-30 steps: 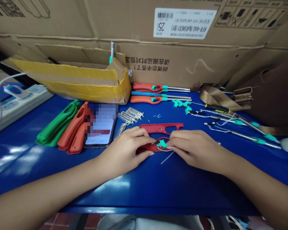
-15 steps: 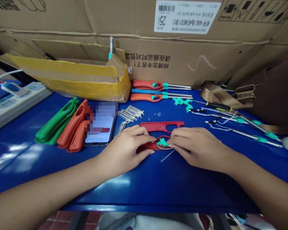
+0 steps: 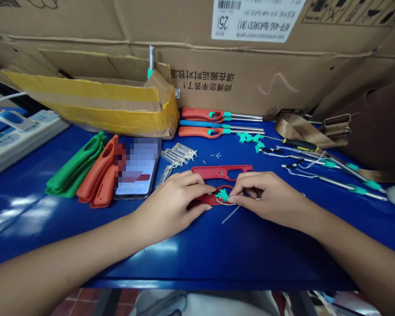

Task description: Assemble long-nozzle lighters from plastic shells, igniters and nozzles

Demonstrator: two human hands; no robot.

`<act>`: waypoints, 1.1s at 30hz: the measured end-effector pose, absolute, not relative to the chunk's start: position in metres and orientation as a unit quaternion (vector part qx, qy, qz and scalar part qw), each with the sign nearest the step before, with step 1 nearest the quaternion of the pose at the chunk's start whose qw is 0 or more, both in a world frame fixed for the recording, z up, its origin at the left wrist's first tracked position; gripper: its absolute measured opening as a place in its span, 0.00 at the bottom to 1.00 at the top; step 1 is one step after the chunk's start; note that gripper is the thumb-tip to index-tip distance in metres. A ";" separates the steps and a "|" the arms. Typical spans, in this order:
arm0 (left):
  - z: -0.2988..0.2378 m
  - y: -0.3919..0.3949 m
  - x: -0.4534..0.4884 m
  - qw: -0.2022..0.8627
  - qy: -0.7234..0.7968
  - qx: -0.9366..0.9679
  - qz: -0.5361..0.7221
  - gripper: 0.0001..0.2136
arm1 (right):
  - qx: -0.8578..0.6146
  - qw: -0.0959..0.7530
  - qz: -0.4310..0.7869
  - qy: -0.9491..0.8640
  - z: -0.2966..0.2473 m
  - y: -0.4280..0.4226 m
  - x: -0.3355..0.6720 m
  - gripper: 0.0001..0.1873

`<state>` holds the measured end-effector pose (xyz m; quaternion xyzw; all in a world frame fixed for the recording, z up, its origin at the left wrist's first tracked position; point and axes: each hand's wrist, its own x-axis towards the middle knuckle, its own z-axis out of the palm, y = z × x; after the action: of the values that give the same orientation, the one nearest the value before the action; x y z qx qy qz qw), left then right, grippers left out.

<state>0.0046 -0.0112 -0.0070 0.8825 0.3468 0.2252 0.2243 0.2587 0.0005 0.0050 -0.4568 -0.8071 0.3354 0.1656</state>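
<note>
My left hand (image 3: 181, 199) is closed around the handle end of a red lighter shell half (image 3: 213, 200), thumb and fingers pressing its sides. On the shell's loop part sits a small green trigger piece (image 3: 222, 195), with a thin white wire beside it. My right hand (image 3: 266, 195) pinches the trigger piece between thumb and index finger; the other fingers are curled. Just behind, the matching red shell half (image 3: 222, 172) lies on the table with its inside facing up. A thin clear tube (image 3: 230, 214) sticks out toward me below my right fingertips.
Left are green shells (image 3: 77, 164), orange shells (image 3: 98, 175), a phone (image 3: 138, 169) and a power strip (image 3: 26, 136). Behind stand clear fuel tanks (image 3: 178, 154), finished lighters (image 3: 204, 123) and a taped carton (image 3: 118, 105). Right lie green triggers (image 3: 250, 138), a screwdriver (image 3: 299, 145) and metal lighter tubes (image 3: 349, 186).
My right hand's fingers have shifted slightly, with thumb and index more plainly pinched at the green trigger piece. The left hand keeps its hold on the red shell half.
</note>
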 end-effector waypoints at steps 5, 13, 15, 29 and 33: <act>-0.006 -0.013 0.006 0.222 0.349 0.885 0.214 0.12 | -0.481 0.179 0.365 -0.777 0.003 0.002 0.257 0.08; -0.005 -0.013 0.005 0.172 0.322 0.914 0.177 0.17 | -0.514 0.179 0.372 -0.752 0.003 -0.001 0.256 0.06; -0.004 -0.015 0.006 0.126 0.313 0.929 0.150 0.17 | -0.510 0.177 0.377 -0.753 0.004 -0.001 0.257 0.06; -0.002 -0.022 0.009 -0.020 0.297 0.952 0.075 0.21 | -0.495 0.172 0.285 -0.803 0.002 -0.001 0.256 0.09; -0.001 -0.021 0.006 -0.003 0.303 0.948 0.096 0.20 | -0.475 0.215 0.268 -0.810 0.007 0.001 0.260 0.21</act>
<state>0.0065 -0.0212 -0.0008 0.9482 0.3026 0.0965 -0.0032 0.2599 0.0014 0.0071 -0.4745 -0.8104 0.2682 0.2147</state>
